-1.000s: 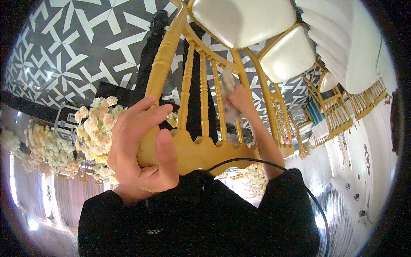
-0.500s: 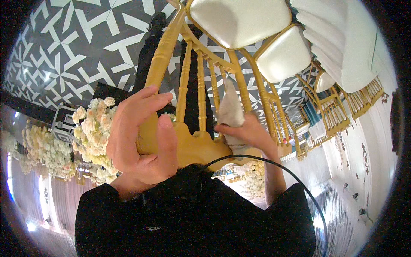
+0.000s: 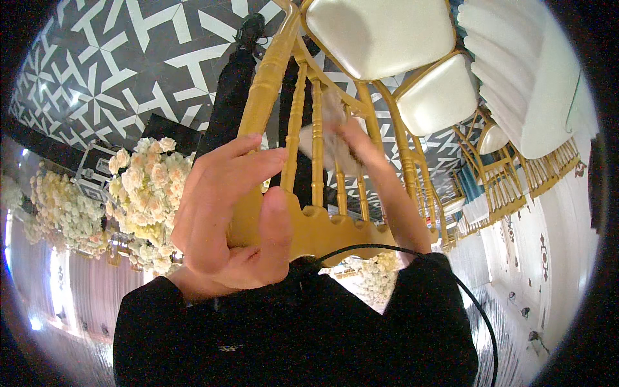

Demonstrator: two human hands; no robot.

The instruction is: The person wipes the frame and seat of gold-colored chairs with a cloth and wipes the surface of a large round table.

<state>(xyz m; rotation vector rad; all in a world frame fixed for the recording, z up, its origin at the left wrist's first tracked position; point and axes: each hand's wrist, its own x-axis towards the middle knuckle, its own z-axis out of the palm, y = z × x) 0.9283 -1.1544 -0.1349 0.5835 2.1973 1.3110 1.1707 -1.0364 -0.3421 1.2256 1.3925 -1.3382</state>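
Observation:
A gold chair (image 3: 351, 233) with turned spindles in its back stands close in front of me. My left hand (image 3: 225, 216) curls around the corner of the chair back, fingers on one side of the thick post and thumb on the other. Blurred by motion, my right hand (image 3: 356, 140) grips a greyish-white cloth (image 3: 332, 149) at the middle of the spindles. The cloth lies bunched against them, and part of it is smeared in the picture.
White-padded gold chairs (image 3: 380, 32) stand beyond and to the right, near a table with a draped white cloth (image 3: 516, 84). Pale flower arrangements (image 3: 155, 187) stand at the left. A black cable (image 3: 474, 303) crosses in front of my chest. The patterned floor (image 3: 129, 71) stretches at upper left.
My right hand has moved the cloth from near the top rail down along the spindles, farther from my body. The left hand keeps its place on the chair while the view shifts slightly.

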